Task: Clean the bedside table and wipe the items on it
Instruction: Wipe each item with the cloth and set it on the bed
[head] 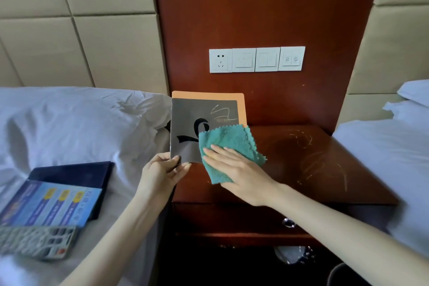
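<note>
- Currently mid-wipe: left hand [162,169] pinches the grey booklet [188,127] at its lower-left corner, thumb on the front and fingers behind. It looks like this props the cover up and steadies it against the wipe.
- Right hand [234,169] lies flat with fingers straight, pressing the teal cloth [228,144] onto the booklet's lower-right area. A flat palm spreads the pressure over the cover.
- The cloth overhangs the booklet at 4 o'clock and part of it hangs over the table top.
- An orange sheet [209,95] shows behind the booklet along the top and right edges. Can't tell whether it's a back cover or a separate item.
- The booklet sits over the left rear part of the bedside table [301,169], tilted up toward the camera. Whether its bottom edge touches the wood is hidden by the hands.
- At 3 o'clock of the hands the table top shows pale scratch-like marks. Can't tell if that's dirt or damage.
- On the bed [69,123], at 8 o'clock of the hands, lie a dark folder [74,172], a blue leaflet [53,202] on top of it and a remote control [34,241]. Probably parked there to free the table top.
- Judgement: item wiping is underway; can't tell whether the parked items or the top have been wiped.
- Risk: a one-corner pinch is weak, so a hard press could bend the cover or twist it out of the grip.
</note>
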